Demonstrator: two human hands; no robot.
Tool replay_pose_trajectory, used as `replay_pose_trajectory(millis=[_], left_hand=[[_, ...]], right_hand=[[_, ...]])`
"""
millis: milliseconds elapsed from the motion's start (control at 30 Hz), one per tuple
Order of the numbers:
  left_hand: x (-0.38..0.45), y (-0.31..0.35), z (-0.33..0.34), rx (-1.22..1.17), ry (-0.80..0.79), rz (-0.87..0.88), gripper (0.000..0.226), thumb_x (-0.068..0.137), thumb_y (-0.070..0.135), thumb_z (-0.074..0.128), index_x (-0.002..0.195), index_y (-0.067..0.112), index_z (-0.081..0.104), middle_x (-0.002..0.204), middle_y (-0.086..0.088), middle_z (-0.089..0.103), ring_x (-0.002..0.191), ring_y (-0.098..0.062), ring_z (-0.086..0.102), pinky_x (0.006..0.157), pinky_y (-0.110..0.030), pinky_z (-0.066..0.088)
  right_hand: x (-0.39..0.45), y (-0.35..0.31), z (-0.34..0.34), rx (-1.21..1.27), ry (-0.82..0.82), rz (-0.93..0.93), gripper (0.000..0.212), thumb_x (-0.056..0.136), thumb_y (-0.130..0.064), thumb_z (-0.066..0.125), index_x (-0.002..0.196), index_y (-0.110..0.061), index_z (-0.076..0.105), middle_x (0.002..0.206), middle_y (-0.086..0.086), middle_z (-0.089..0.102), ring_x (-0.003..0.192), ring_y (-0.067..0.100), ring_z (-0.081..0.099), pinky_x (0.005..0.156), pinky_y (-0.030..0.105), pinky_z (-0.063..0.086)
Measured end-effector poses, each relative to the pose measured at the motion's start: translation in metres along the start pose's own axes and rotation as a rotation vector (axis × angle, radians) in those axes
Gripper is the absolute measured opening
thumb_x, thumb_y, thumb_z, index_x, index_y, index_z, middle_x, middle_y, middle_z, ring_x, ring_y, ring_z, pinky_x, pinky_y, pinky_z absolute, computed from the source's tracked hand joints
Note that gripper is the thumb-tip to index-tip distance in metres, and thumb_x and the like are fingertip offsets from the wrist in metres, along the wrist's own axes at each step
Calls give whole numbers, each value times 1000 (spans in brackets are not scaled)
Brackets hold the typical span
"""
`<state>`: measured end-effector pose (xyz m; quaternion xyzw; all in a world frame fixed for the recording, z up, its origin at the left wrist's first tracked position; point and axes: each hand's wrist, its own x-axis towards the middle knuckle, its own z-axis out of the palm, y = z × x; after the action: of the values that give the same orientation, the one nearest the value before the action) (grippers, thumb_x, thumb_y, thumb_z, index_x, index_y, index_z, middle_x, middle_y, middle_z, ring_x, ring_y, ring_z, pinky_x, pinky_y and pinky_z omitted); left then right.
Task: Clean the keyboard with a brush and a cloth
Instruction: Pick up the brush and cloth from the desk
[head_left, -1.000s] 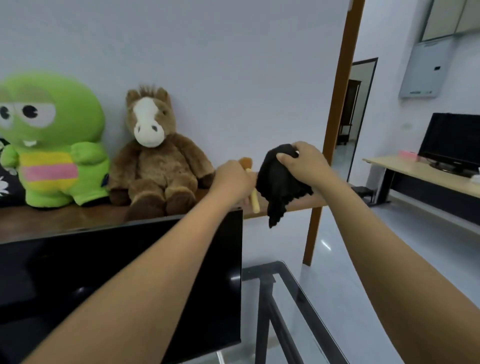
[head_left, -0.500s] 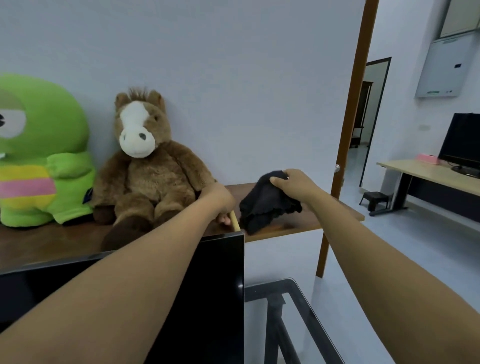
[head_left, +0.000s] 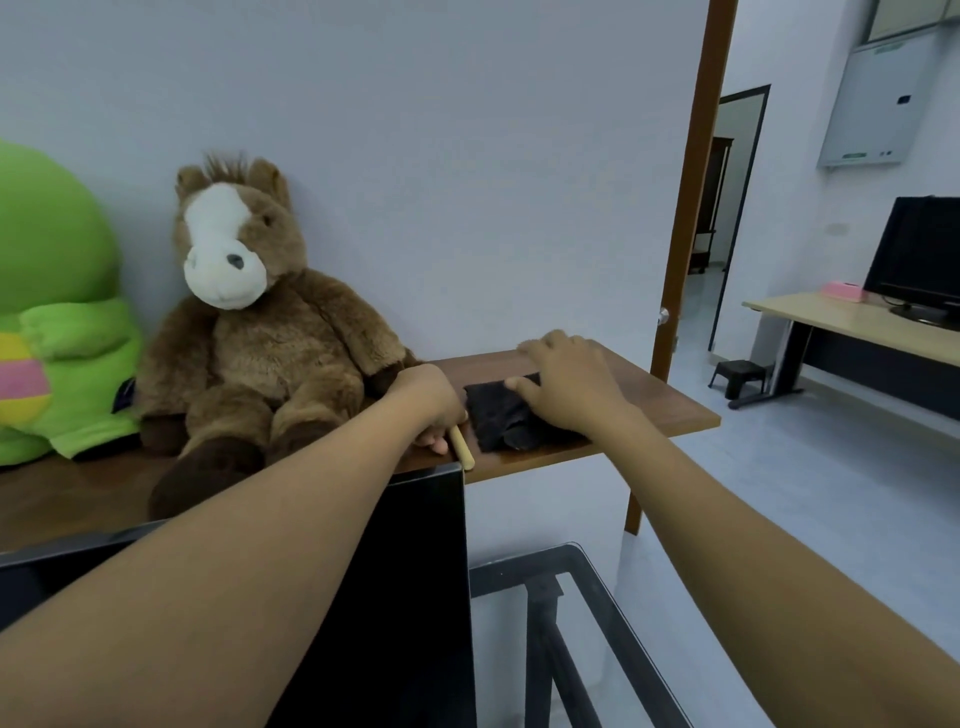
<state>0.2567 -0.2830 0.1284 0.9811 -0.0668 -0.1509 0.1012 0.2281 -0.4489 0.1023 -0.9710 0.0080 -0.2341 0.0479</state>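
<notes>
The black cloth (head_left: 511, 418), crumpled, lies near the shelf's (head_left: 670, 410) front edge, toward its right end. The right hand (head_left: 566, 387) rests on it, fingers spread flat. The left hand (head_left: 434, 402) grips the brush (head_left: 462, 448); its pale handle overhangs the front edge, beside a plush horse (head_left: 249, 332).

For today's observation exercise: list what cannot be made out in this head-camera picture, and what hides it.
- Brush: only the handle end shows; the left hand covers the rest.
- Black cloth: its right part lies under the right hand.
- Keyboard: not in view.
- Green plush toy: cut off by the left edge.
</notes>
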Motion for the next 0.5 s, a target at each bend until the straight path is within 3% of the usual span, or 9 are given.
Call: replay_pose_trajectory(millis=[67, 133, 200, 300, 333, 400, 500], left_hand=[[0, -1, 1, 7, 13, 8, 42, 99, 30, 39, 81, 4, 67, 60, -2, 61, 45, -15, 45, 57, -23, 43], [1, -1, 2, -1, 15, 23, 40, 99, 28, 40, 91, 1, 70, 63, -3, 61, 48, -16, 46, 60, -24, 43], [5, -2, 2, -87, 52, 41, 35, 97, 27, 47, 78, 6, 67, 63, -2, 61, 46, -15, 51, 56, -23, 46], [11, -2, 3, -128, 62, 8, 33, 95, 34, 48, 77, 10, 60, 67, 0, 63, 47, -16, 51, 73, -29, 51], [13, -2, 5, -128, 82, -2, 33, 95, 37, 48, 78, 11, 61, 68, 0, 65, 46, -16, 51, 71, -29, 50], [14, -4, 6, -142, 131, 4, 36, 93, 40, 49, 77, 12, 65, 66, 0, 67, 43, -16, 51, 65, -27, 49], [11, -8, 6, -158, 169, 24, 39, 92, 43, 49, 77, 12, 66, 64, 1, 68, 43, -16, 52, 69, -29, 53]], right_hand=[[-1, -13, 2, 78, -195, -45, 59, 95, -62, 35, 143, -29, 43, 150, 6, 42, 136, 29, 37, 110, 50, 31], [-3, -21, 8, 104, -453, -31, 65, 95, -67, 23, 151, -35, 27, 161, 4, 20, 147, 33, 15, 117, 57, 14], [-5, -24, 17, 56, -560, -21, 68, 94, -69, 16, 154, -37, 11, 164, 1, 1, 150, 32, -2, 117, 57, 0], [-7, -25, 23, 25, -547, -18, 67, 95, -67, 12, 154, -36, 6, 164, 0, -4, 150, 31, -7, 118, 56, -3], [-5, -24, 23, 41, -550, -16, 66, 96, -66, 12, 154, -36, 7, 164, 0, -3, 150, 31, -6, 118, 56, -2], [-2, -21, 22, 130, -526, -23, 62, 98, -61, 15, 152, -34, 19, 163, 0, 9, 150, 33, 2, 118, 58, 4], [-1, -5, 15, 244, -376, 21, 49, 103, -41, 27, 147, -21, 33, 156, 6, 31, 145, 31, 22, 115, 55, 22]])
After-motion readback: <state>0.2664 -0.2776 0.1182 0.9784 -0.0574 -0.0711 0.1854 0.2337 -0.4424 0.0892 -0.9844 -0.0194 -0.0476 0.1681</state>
